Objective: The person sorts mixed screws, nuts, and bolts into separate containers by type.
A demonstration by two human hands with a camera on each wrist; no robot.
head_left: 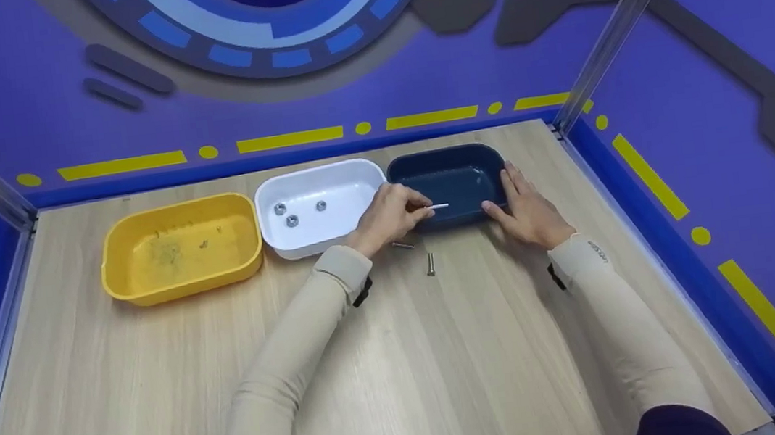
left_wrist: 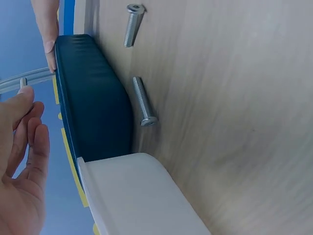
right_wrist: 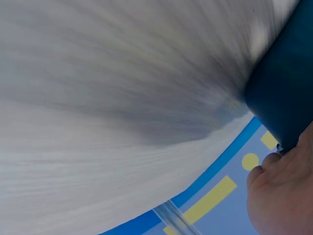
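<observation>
1. My left hand pinches a thin metal rod, holding it up above the dark tray.
2. My right hand rests against that tray's right end, fingers straight, thumb spread apart.
3. Two bolts lie on the desk, just before the dark tray.
4. Three nuts sit inside the white tray, beside the yellow tray.
</observation>
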